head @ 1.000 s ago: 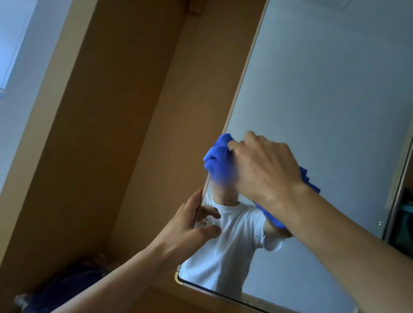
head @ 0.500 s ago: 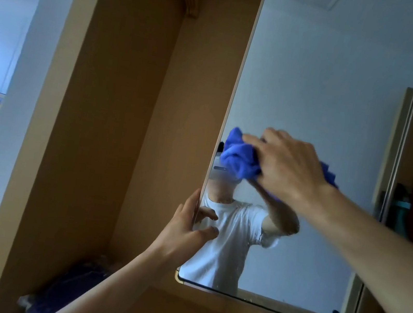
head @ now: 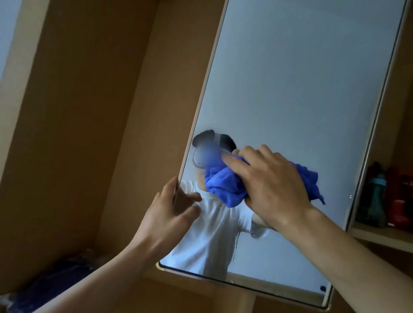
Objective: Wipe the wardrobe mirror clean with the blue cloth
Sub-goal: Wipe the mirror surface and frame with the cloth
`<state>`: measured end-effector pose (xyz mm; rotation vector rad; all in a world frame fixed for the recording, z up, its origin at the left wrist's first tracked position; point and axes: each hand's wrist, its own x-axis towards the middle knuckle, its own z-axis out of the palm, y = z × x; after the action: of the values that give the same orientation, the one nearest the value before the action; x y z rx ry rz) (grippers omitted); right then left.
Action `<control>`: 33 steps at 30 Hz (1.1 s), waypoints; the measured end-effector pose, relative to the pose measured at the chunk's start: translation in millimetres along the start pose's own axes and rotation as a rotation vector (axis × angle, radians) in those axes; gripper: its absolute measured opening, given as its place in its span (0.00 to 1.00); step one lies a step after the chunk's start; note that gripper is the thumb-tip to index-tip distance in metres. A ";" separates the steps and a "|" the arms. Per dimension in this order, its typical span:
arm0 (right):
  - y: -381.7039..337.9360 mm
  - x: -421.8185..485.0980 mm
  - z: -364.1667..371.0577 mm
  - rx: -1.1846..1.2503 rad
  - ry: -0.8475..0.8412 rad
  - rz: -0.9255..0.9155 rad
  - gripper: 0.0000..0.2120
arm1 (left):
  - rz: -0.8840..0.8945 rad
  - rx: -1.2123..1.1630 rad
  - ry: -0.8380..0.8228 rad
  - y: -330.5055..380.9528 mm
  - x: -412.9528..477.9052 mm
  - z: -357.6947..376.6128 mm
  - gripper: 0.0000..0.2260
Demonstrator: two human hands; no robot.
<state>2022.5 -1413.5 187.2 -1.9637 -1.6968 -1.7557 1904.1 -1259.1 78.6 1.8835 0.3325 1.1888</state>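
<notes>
Brown wardrobe panels [head: 79, 107] surround the work. Fingers curled over the bunched blue cloth [head: 225, 186], the right hand [head: 271, 186] presses it to the wardrobe mirror [head: 295, 75]. Within the last second it has slid from the left edge toward mid-glass. The left hand [head: 167, 218] pinches that edge, steadying it. The upper glass likely still needs wiping.

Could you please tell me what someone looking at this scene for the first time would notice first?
The bright blue cloth stands out first, bunched under the right hand and pressed on the lower left part of the tall mirror. Next is the left hand, holding the mirror's left edge just below. Dark and red bottles stand on a shelf to the right.
</notes>
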 end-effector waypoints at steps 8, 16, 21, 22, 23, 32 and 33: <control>40.5 17.7 -21.1 -0.032 0.053 0.065 0.15 | -0.009 0.149 0.063 2.0 -2.9 5.4 0.30; 76.6 16.9 -31.5 -0.097 0.071 0.101 0.15 | -0.056 0.279 0.149 12.7 -6.4 20.1 0.36; 61.7 -15.7 -17.4 -0.028 -0.005 0.042 0.15 | -0.082 0.316 0.177 20.6 -8.2 25.9 0.38; 58.2 -22.9 -14.2 -0.030 -0.023 0.032 0.16 | -0.087 0.316 0.181 21.6 -9.0 26.5 0.38; 54.5 -29.7 -10.8 -0.034 -0.045 0.020 0.17 | -0.093 0.316 0.184 22.8 -9.7 27.2 0.38; 65.4 -37.2 -18.6 -0.029 -0.044 0.022 0.16 | -0.114 0.346 0.164 26.5 -12.1 26.0 0.38; 72.9 -34.5 -23.9 -0.029 -0.028 0.042 0.17 | -0.115 0.345 0.165 26.1 -12.1 26.3 0.38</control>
<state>2063.0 -1481.5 215.5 -2.0292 -1.6350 -1.7574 1914.4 -1295.8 87.0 2.0269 0.7682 1.2731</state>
